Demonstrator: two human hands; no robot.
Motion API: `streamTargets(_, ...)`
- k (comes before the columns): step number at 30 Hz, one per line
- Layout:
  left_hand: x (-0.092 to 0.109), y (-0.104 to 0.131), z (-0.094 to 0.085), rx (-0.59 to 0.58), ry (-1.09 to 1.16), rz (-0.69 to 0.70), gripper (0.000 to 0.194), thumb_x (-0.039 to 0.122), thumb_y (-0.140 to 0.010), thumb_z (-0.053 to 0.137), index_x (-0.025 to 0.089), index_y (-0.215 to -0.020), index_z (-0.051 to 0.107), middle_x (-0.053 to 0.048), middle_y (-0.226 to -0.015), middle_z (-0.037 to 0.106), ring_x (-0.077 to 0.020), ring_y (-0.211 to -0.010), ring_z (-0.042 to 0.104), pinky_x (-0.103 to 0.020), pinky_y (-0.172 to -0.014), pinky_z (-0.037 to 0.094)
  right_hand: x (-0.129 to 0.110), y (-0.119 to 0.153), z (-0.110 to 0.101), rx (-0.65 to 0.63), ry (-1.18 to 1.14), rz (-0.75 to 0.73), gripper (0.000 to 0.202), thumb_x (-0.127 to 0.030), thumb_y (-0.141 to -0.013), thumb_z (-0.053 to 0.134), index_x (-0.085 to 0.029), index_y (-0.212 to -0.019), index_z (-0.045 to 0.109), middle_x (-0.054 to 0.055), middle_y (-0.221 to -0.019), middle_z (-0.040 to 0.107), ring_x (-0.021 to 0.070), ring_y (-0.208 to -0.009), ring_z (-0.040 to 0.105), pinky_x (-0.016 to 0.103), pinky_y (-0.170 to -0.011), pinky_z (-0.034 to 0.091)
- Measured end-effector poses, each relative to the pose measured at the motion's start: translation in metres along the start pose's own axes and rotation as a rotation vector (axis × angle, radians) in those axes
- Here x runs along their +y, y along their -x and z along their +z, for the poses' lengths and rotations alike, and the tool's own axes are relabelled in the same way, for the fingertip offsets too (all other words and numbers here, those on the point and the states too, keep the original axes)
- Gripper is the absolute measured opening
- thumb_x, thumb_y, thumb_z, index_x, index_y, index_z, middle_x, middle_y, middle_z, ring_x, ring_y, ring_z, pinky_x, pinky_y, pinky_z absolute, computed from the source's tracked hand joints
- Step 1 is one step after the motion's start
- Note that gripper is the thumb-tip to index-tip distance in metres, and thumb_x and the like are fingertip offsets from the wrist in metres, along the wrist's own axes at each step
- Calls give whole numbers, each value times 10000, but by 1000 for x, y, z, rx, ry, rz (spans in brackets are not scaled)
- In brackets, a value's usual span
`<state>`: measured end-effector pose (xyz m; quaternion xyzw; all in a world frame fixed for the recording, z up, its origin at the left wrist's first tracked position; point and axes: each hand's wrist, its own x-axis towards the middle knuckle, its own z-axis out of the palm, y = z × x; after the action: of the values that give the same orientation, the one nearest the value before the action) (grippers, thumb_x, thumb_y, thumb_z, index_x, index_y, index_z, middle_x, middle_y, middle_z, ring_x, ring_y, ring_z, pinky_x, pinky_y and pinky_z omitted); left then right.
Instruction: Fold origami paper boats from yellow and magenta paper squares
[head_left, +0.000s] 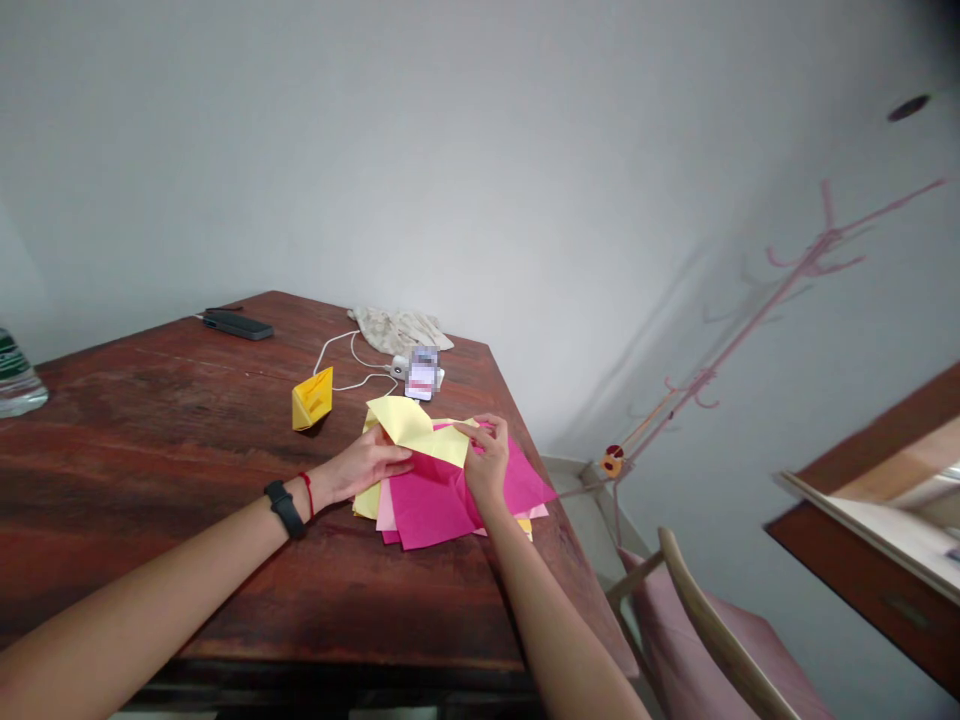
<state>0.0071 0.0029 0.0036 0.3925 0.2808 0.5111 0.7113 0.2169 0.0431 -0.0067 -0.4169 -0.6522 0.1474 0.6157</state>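
Both hands hold a pale yellow sheet of paper (420, 432) that is partly folded and raised at its left end. My left hand (367, 462) grips its left part, thumb in front and the other fingers partly hidden behind the paper. My right hand (487, 455) pinches the right end near the top edge. Beneath lies a loose stack of coloured paper, with a magenta sheet (431, 510) on top and pale pink and yellow edges sticking out. A folded yellow paper boat (312, 400) stands on the table to the left of the stack.
On the wooden table (187, 560) are a phone (422, 375), white cables, a crumpled cloth (401, 328) and a black case-like object (238, 324). A plastic bottle (19, 380) stands far left. Right of the table are a chair (697, 610) and a pink coat rack (757, 310).
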Motion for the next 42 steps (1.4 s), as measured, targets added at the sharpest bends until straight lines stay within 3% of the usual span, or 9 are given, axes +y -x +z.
streamTargets(7,9,5,-3,-114,222,-111,534,64,-671,594,120,-1199,645,-144,-1297,668,-318,-1252,595,-486,-1092,455,1,-2,1,34,-91,89,206,-189,-769,650,-301,-828,813,45,-860,522,214,-850,527,356,-757,450)
streamTargets(11,6,2,1,-19,164,-101,489,79,-746,644,109,-1233,622,-152,-1286,673,-303,-1249,602,-429,-1087,486,3,-3,4,-36,-226,117,196,-194,-747,669,-302,-826,812,29,-796,544,203,-798,548,334,-697,458)
streamTargets(16,-2,-3,-3,147,101,-65,570,18,-749,672,136,-1299,582,-137,-1276,681,-296,-1192,644,-380,-997,568,6,-2,9,-109,-211,83,215,-167,-756,630,-273,-806,810,34,-768,615,195,-746,571,323,-661,461)
streamTargets(19,-2,-5,-4,236,100,-13,578,-34,-747,643,146,-1294,591,-124,-1254,696,-284,-1145,671,-364,-948,597,6,1,11,-203,-210,101,214,-167,-774,639,-245,-884,805,59,-870,702,217,-809,631,348,-725,511)
streamTargets(24,-5,-7,-2,346,75,77,510,-28,-774,644,130,-1259,619,-136,-1149,738,-252,-963,739,-351,-837,635,2,7,10,-521,-187,69,388,-160,-752,713,-214,-1135,737,102,-1150,735,274,-1020,687,406,-874,553)
streamTargets(31,-12,-10,-6,425,39,71,373,6,-809,656,115,-1165,667,-144,-1074,753,-243,-907,749,-363,-802,643,4,6,7,-711,-154,62,368,-215,-762,744,-216,-1130,734,93,-1166,737,272,-1070,686,422,-968,527)
streamTargets(36,-15,-10,-6,438,1,80,423,22,-801,685,127,-1209,645,-148,-1076,751,-247,-900,748,-363,-770,646,6,3,7,-744,-231,113,339,-256,-744,768,-212,-1080,750,80,-1127,748,258,-1041,686,404,-949,527)
streamTargets(42,-21,-9,-6,348,-75,109,516,101,-791,747,170,-1284,610,-143,-1206,714,-237,-891,743,-349,-712,652,2,-2,5,-610,-255,199,302,-381,-704,812,-178,-922,766,88,-992,761,242,-947,695,378,-881,537)
